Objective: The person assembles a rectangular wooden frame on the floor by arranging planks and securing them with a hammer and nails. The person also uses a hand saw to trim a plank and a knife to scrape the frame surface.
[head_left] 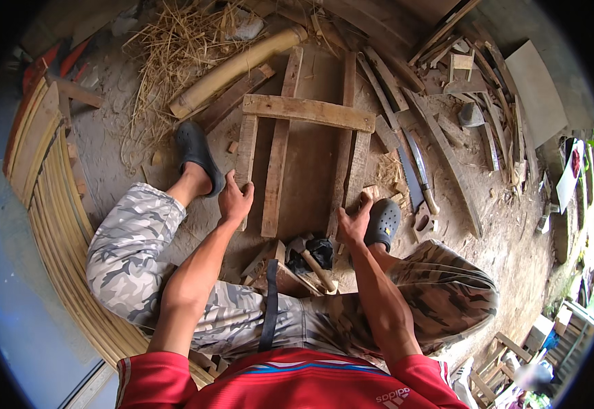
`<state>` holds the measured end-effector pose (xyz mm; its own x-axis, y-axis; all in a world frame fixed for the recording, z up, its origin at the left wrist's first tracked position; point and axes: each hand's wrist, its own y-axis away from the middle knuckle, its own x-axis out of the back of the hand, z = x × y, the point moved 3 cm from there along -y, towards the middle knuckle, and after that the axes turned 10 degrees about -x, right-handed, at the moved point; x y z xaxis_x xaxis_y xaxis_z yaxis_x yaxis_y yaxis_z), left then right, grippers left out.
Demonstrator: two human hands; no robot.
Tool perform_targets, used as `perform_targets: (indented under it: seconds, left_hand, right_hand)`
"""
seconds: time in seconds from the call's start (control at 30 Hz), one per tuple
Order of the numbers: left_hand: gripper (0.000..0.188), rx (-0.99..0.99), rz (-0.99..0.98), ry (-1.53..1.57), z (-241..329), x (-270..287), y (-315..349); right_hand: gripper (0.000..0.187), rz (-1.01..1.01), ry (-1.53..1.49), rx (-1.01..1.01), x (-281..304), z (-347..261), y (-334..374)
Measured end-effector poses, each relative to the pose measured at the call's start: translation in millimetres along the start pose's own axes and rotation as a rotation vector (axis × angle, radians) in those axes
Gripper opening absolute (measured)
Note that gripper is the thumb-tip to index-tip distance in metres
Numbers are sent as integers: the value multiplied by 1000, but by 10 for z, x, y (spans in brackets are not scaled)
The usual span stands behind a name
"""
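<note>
One three-sided wooden frame (pixel 304 111) lies between the person's clogs, its crosspiece passing over two long boards (pixel 278 170). Left hand (pixel 235 201): fingers close on the near end of the left leg; right hand (pixel 354 221): fingers curl at the right leg's near end, grip partly hidden. To the right lie one handsaw (pixel 411 178) and one long-bladed knife (pixel 419 163); beyond, one bamboo pole (pixel 239 71).

Woodworking workshop; handsaw (pixel 411 183), loose planks (pixel 452 163)

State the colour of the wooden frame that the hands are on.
Brown: the wooden frame shows it in the head view.
</note>
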<state>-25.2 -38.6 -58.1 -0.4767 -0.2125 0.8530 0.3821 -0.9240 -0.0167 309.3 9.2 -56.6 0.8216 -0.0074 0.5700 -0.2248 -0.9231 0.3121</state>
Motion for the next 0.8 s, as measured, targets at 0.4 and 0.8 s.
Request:
perform_targets:
  seconds: [0.4,0.8]
  left_hand:
    - [62,79,-16,30,-146,-112,108]
    - [65,190,8,176,-218,-112,120]
  right_hand:
    - [75,-37,-60,-44,-171,244,-74]
    - [23,-182,70,433,-580,-525,-50]
